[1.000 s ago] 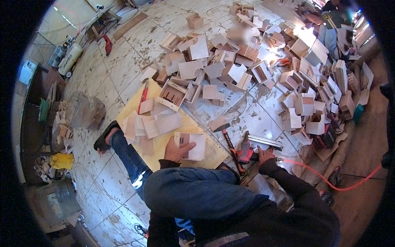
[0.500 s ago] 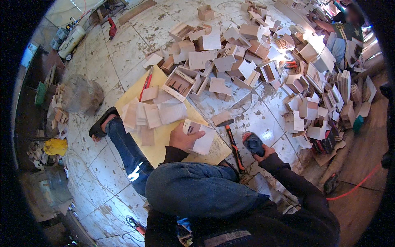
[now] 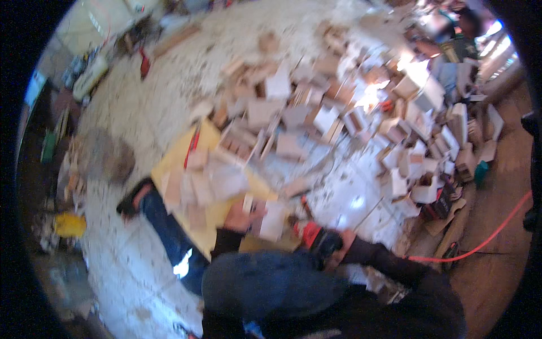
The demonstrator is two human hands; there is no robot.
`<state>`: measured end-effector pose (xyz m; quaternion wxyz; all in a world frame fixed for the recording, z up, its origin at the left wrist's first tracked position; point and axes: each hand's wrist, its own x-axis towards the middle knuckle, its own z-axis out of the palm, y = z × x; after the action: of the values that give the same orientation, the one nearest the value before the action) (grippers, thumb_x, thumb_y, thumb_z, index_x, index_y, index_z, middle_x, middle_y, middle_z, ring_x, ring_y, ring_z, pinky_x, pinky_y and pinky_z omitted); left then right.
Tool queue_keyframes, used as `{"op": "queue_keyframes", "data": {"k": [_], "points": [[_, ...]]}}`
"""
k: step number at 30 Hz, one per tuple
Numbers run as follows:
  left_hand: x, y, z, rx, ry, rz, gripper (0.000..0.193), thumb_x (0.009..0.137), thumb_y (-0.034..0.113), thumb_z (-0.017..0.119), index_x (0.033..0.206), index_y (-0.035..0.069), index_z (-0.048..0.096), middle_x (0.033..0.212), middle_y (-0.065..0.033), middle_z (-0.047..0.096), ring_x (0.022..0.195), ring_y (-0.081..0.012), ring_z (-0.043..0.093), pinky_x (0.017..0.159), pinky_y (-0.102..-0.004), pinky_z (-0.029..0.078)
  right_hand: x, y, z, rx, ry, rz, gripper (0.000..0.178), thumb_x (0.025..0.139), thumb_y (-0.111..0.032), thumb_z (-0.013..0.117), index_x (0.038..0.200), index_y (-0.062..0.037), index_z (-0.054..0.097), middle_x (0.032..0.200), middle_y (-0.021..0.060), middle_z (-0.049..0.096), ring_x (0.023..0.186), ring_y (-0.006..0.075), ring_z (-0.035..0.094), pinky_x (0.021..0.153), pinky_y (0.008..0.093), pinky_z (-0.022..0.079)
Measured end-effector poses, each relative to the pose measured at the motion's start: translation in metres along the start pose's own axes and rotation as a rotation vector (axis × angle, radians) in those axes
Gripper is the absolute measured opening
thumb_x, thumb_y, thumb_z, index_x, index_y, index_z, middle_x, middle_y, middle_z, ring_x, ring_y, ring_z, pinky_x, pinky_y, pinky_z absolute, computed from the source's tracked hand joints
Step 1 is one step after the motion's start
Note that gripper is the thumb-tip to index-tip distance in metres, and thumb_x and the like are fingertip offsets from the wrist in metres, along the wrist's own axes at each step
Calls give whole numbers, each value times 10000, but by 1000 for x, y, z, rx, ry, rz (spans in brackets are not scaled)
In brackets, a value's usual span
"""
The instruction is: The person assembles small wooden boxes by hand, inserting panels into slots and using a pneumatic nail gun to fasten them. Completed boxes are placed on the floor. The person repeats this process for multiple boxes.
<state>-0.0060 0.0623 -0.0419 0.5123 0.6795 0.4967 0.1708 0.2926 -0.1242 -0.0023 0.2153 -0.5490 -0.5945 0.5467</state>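
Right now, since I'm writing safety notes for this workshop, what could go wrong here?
The red-and-black power tool in the right hand could slip toward the left hand or bent knee, both close by. The pale wooden piece might shift, as only the left hand appears to steady it.

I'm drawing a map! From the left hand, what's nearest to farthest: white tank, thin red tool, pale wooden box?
1. Pale wooden box: held in the left hand.
2. Thin red tool: ahead-left, on the yellow board.
3. White tank: far ahead-left.

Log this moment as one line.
left hand: holding pale wooden piece; right hand: gripping red-and-dark power tool; nearby: yellow board
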Motion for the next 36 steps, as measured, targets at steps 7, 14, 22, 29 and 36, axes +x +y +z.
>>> {"op": "queue_keyframes", "data": {"k": [7,14,22,29,36], "points": [[6,27,-9,-135,-160,-263,365,707,313,793,930,50,675,815,-19,667,706,-115,611,642,-278,502,-7,18,-6,-520,264,328,685,702,-399,712,1260,-102,451,887,175,648,743,360,637,658,446,515],[-2,17,10,-294,-1,-258,355,722,262,791,926,-1,668,830,-54,674,712,-123,621,658,-266,499,-21,108,-20,-806,374,342,615,737,-434,655,1224,-106,472,841,166,648,712,362,635,612,486,491],[-14,11,22,-507,54,-233,282,743,132,768,947,-21,648,843,-66,666,746,-149,621,696,-298,506,-25,156,-9,-955,458,424,628,752,-361,608,1292,-92,435,874,143,656,778,310,644,664,471,478],[-15,1,25,-515,15,-253,223,768,130,742,925,23,626,799,-41,632,719,-151,605,647,-314,492,-19,189,0,-916,451,437,517,828,-268,523,1302,-90,419,921,152,648,833,322,629,738,455,467],[2,-27,22,-614,-30,-411,294,737,128,771,959,-15,642,850,-79,661,777,-157,628,719,-313,512,-22,205,4,-816,421,426,493,839,-252,511,1289,-76,413,955,162,634,903,326,611,795,449,459]]}}
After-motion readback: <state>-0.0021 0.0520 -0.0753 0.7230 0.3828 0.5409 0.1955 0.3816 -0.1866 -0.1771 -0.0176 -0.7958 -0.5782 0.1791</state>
